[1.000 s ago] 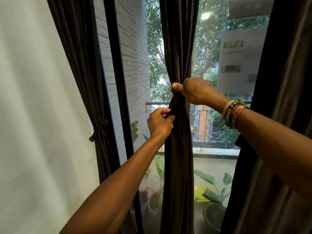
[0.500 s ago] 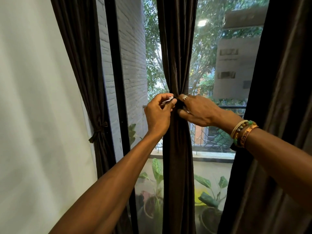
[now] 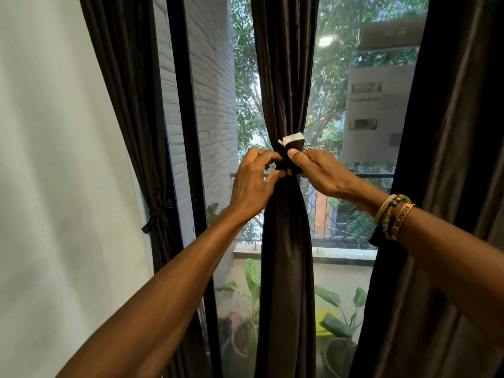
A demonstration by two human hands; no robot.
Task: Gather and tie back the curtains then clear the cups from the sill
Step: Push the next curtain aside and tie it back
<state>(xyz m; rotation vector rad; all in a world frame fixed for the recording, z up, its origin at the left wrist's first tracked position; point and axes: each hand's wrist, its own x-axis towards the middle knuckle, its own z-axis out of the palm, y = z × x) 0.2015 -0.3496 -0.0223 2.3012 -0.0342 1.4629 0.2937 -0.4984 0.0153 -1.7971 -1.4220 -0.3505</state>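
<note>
A dark brown middle curtain hangs bunched in front of the window. A dark tie-back band with a white end wraps its waist. My left hand pinches the band from the left, and my right hand grips it from the right, thumb on the band. The left curtain is gathered with a knotted tie. Another curtain hangs loose at the right, behind my right arm. No cups or sill are in view.
A white wall fills the left side. A black window frame stands between the left and middle curtains. Beyond the glass are a grey brick wall, a balcony railing and potted plants.
Both hands have come together on the band at the curtain's waist. The band's white end now sticks up above my fingers. The view has shifted slightly.
</note>
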